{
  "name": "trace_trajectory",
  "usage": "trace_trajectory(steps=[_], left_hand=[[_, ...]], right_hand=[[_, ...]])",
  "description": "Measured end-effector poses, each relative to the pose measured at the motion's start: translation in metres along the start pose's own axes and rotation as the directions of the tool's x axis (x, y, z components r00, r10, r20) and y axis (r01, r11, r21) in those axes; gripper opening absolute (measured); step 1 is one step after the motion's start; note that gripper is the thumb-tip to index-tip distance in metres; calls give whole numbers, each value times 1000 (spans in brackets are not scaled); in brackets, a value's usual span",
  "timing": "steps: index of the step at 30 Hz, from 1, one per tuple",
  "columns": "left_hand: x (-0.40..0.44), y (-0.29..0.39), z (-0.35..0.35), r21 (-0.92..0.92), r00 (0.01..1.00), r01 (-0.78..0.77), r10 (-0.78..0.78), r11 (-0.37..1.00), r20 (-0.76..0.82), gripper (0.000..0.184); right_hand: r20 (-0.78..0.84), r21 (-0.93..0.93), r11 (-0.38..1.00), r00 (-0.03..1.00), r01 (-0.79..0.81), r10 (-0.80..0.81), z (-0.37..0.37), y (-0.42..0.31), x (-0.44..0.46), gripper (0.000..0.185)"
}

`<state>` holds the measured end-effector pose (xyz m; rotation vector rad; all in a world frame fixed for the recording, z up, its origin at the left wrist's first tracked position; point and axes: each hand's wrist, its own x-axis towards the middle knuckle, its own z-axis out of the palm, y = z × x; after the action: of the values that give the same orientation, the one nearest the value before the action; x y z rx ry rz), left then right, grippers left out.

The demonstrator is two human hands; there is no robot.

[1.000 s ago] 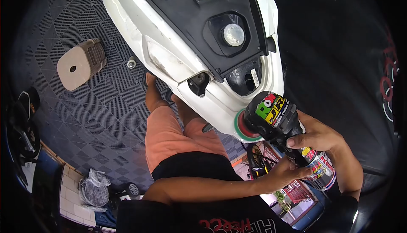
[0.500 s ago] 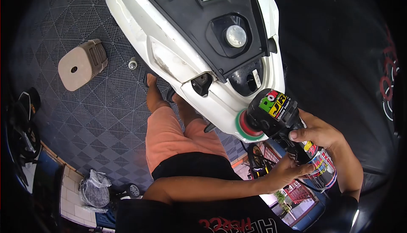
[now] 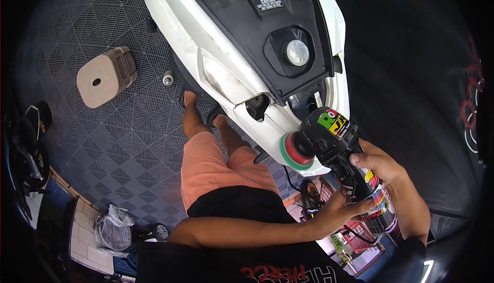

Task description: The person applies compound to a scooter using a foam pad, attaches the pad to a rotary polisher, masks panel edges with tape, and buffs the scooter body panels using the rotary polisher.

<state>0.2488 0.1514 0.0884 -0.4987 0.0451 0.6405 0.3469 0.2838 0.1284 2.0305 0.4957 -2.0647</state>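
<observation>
A black polisher (image 3: 337, 152) covered in colourful stickers has a red backing plate and a green foam pad (image 3: 284, 157). Its pad rests at the rear lower edge of a white scooter body panel (image 3: 257, 123). My right hand (image 3: 383, 164) is closed around the polisher's middle, thumb lying across its top. Lower on the sticker-covered handle, my left hand (image 3: 337, 212) grips from the other side. A black cord trails from the handle end. Near the pad, the scooter's black centre cover (image 3: 247, 25) carries a round silver cap (image 3: 297, 52) and a caution label.
A beige stool (image 3: 98, 80) stands on the grey tiled floor mat (image 3: 62, 144) at left, near a small bottle-like object (image 3: 168, 78). A dark sheet (image 3: 411, 77) hangs at right. Plastic-wrapped goods (image 3: 114, 229) lie lower left. Another motorcycle part (image 3: 33, 159) shows at the far left.
The polisher has shifted a little left along the panel edge, its head tilting slightly. Both hands move with it. The scooter appears slightly further right and lower as the view shifts.
</observation>
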Motion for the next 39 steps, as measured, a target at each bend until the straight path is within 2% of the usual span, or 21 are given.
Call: trace_trajectory(steps=[2, 5, 8, 12, 15, 18, 23, 27, 30, 33, 36, 37, 39], left_hand=[[-2, 0, -2, 16, 1000, 6, -6, 1000, -26, 40], [-5, 8, 3, 30, 996, -57, 59, 998, -66, 43], [-6, 16, -1, 21, 999, -14, 15, 1000, -52, 46], [-12, 27, -2, 159, 996, -35, 48, 987, -81, 43], [-15, 38, 1, 174, 992, -57, 76, 983, -104, 43], [-20, 53, 13, 80, 987, 26, -13, 996, -161, 46], [-14, 33, 9, 117, 984, 84, -64, 990, -165, 47], [-8, 16, 12, 98, 978, 193, -184, 976, -98, 47], [1, 0, 9, 80, 976, 212, -206, 974, -76, 48], [9, -14, 7, 44, 972, 234, -235, 971, 17, 49], [4, -25, 12, 64, 961, 270, -272, 961, 39, 51], [2, -28, 15, 81, 962, 264, -268, 961, 47, 51], [-1, -31, 18, 106, 962, 261, -268, 960, 59, 53]], right_hand=[[1, 96, 995, 999, -41, 41, 4, -1, -1, 71], [-40, 147, 989, 999, -9, 15, 13, 0, 1, 70], [44, 297, 954, 999, -25, 13, 10, 4, 7, 66], [7, 289, 957, 1000, 13, -16, 21, -4, 11, 64], [25, 286, 957, 999, 35, -44, 23, -7, 18, 63], [64, 299, 954, 998, 5, -25, 20, -6, 22, 63], [25, 272, 962, 1000, 4, -11, 14, 5, 11, 63], [-52, 272, 962, 997, -40, 57, 6, 14, -7, 64], [-103, 248, 968, 992, -40, 67, -7, 24, -15, 63], [-179, 176, 984, 981, -40, 72, -18, 30, -25, 63], [-111, 98, 995, 993, -22, 33, -14, 21, -39, 67], [-128, 42, 999, 992, -13, 19, -19, 30, -42, 76], [-130, 134, 990, 991, 40, -23, -14, 40, -53, 82]])
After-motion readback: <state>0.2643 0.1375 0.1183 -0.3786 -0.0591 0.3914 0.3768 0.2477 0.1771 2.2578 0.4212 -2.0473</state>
